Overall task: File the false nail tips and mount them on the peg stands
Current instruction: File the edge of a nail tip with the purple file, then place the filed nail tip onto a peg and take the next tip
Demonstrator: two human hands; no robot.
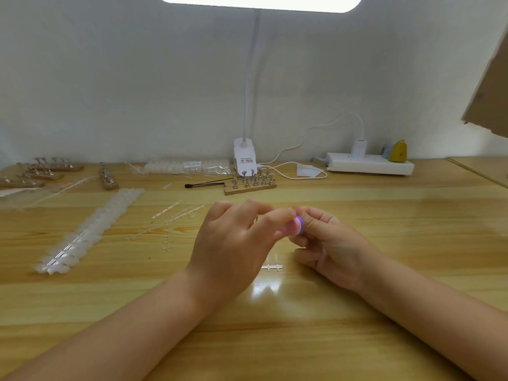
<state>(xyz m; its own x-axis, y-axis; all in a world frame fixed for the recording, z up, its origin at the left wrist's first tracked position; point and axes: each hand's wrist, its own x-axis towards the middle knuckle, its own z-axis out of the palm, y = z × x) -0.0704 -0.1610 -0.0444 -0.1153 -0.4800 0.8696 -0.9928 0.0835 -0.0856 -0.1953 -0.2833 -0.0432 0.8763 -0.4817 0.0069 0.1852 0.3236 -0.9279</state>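
Both hands meet above the middle of the wooden table (384, 215). My right hand (327, 243) grips a small pink and purple file block (297, 226) between thumb and fingers. My left hand (233, 243) has its fingertips pinched together against the block; whatever they hold is hidden and blurred. A wooden peg stand (250, 184) with several metal pegs stands behind the hands. More peg stands (41, 173) lie at the far left. A long strip of clear nail tips (88, 229) lies on the left.
Empty clear sprues (176, 215) lie scattered left of the hands, and one short piece (272, 267) lies beneath them. A bagged strip of tips (189, 166), a black brush (206, 184), the lamp clamp (244, 160) and a power strip (371, 163) line the back wall.
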